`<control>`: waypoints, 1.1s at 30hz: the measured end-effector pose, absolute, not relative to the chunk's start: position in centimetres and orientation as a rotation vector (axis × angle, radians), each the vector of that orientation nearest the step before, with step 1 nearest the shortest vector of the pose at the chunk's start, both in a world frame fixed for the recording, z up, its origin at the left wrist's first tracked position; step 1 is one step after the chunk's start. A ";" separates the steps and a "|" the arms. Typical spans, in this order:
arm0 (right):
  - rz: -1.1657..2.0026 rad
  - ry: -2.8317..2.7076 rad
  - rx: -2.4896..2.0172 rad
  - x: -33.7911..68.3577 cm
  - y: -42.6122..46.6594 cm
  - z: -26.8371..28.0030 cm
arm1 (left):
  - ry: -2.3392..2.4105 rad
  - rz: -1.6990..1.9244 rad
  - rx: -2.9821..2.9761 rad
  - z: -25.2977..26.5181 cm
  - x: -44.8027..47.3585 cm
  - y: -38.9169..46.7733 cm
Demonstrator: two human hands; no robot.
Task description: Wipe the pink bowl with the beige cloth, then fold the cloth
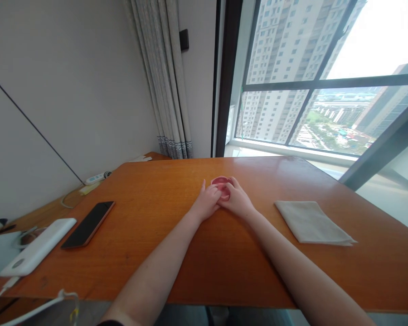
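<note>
A small pink round thing with a raised, wavy rim, like a shallow dish [220, 180], is between my two hands over the middle of the wooden table. My left hand [207, 202] grips its near left side, thumb sticking up and fingers curled over the edge. From the right, my right hand [237, 200] has its fingers bent around the rim and into the hollow. The fingertips of both hands meet at the near side and hide part of the dish. Its exact kind I cannot make out.
A folded grey cloth [314, 222] lies on the table [149, 194] to the right. On the left are a black phone [89, 225] and a white power bank [39, 246] with a cable. A power strip [95, 178] rests by the wall; a window [292, 113] stands beyond.
</note>
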State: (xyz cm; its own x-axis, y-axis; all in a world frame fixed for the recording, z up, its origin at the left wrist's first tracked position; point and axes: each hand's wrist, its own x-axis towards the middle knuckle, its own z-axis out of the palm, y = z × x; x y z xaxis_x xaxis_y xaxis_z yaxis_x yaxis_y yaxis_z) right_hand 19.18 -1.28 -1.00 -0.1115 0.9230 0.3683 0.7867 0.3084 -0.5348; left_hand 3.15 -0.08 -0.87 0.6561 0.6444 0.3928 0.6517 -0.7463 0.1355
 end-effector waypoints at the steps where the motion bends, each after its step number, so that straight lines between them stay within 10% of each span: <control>1: 0.274 -1.949 -1.439 19.2 -1.2 -1.2 | -1.133 -0.648 -2.813 -0.7 2.8 -0.1; 25: 0.282 -1.911 -1.460 19.9 0.1 -3.2 | -1.979 -0.401 -2.054 -1.9 -18.5 2.4; 33: -0.057 -1.659 -2.096 27.0 -1.6 1.7 | -2.099 -0.425 -2.043 -1.0 -17.7 1.5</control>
State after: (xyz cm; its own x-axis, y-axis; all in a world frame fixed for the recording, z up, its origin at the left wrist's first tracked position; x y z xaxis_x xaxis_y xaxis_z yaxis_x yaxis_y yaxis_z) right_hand 27.03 -1.61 1.74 0.2709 0.9109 0.3111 0.9300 -0.1643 -0.3288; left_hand -17.73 1.53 -1.04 -0.0387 0.9450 0.3249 0.9969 0.0142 0.0772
